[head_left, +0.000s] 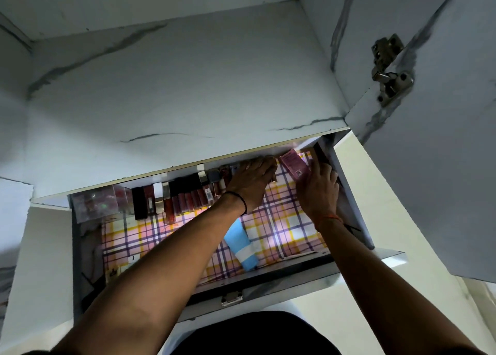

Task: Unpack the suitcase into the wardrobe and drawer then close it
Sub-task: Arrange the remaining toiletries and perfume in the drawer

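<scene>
The wardrobe drawer [271,279] is pulled out below a marbled shelf [174,91]. Its floor has a checked liner [281,220]. My right hand [319,188] holds a pink box [294,164] at the drawer's back right corner. My left hand [252,180] reaches flat to the back edge, its fingers among small items next to the pink box. A row of lipsticks and small cosmetic boxes [182,196] lines the back of the drawer. A blue and white tube [241,242] lies on the liner under my left forearm. The suitcase is out of view.
The open wardrobe door [434,167] with a metal hinge [389,70] hangs at the right, close to the drawer's right side. A clear plastic box [96,203] sits at the drawer's back left. A metal latch [232,298] is on the drawer front.
</scene>
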